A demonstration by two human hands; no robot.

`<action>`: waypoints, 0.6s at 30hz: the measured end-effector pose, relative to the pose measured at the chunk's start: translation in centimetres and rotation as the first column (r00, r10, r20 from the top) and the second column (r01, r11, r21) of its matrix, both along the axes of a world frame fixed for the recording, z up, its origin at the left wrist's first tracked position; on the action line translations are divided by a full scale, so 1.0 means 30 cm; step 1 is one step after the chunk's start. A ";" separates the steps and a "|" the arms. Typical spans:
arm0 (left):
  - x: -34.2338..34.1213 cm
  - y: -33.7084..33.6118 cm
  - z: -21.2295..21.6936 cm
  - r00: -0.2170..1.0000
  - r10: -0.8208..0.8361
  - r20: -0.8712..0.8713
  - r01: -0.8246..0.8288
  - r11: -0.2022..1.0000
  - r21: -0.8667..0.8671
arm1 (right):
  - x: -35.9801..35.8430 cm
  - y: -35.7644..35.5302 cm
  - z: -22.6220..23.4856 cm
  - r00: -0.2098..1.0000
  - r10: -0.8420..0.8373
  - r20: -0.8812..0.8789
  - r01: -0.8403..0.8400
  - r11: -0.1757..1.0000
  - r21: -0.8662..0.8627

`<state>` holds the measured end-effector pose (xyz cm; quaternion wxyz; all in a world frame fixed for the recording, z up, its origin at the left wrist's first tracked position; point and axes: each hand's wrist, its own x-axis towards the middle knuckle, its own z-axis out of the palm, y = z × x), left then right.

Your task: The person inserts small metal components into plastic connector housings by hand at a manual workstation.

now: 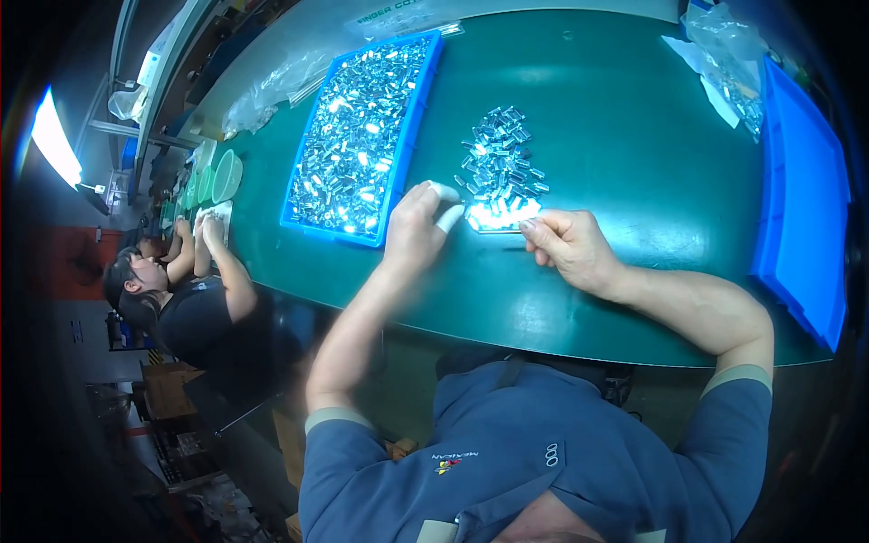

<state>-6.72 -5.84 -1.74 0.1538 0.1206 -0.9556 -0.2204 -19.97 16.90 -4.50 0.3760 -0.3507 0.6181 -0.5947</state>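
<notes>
My left hand rests on the green table, fingers curled, with white finger cots on the tips, at the left end of a shiny row of small metal parts. My right hand pinches at the right end of that same row. Just beyond the row lies a loose pile of small silver metal parts. Whether either hand grips a single part is hidden by glare.
A blue tray filled with several silver parts lies to the left of the pile. A second blue tray sits at the right edge, with clear plastic bags behind it. Another person works at the table's left end near green bowls.
</notes>
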 end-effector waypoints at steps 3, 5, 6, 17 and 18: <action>0.035 0.026 -0.019 0.988 0.153 -0.016 -0.123 0.847 0.517 | 0.004 0.000 0.010 1.000 0.004 0.004 -0.004 1.000 -0.013; 0.040 0.091 0.019 0.973 0.224 -0.060 -0.073 0.542 0.837 | 0.009 0.004 0.006 1.000 0.000 0.015 0.000 1.000 -0.011; 0.046 0.110 0.010 0.972 0.224 -0.064 -0.070 0.543 0.837 | 0.012 0.001 -0.004 1.000 -0.017 0.017 0.017 0.999 -0.032; 0.055 0.237 -0.038 0.947 0.273 -0.168 0.086 0.289 0.953 | 0.004 0.000 0.011 0.989 -0.144 0.035 0.146 0.987 -0.070; 0.054 0.231 -0.040 0.951 0.241 -0.194 0.107 0.333 0.937 | 0.002 -0.003 0.011 0.991 -0.130 0.015 0.131 0.989 -0.066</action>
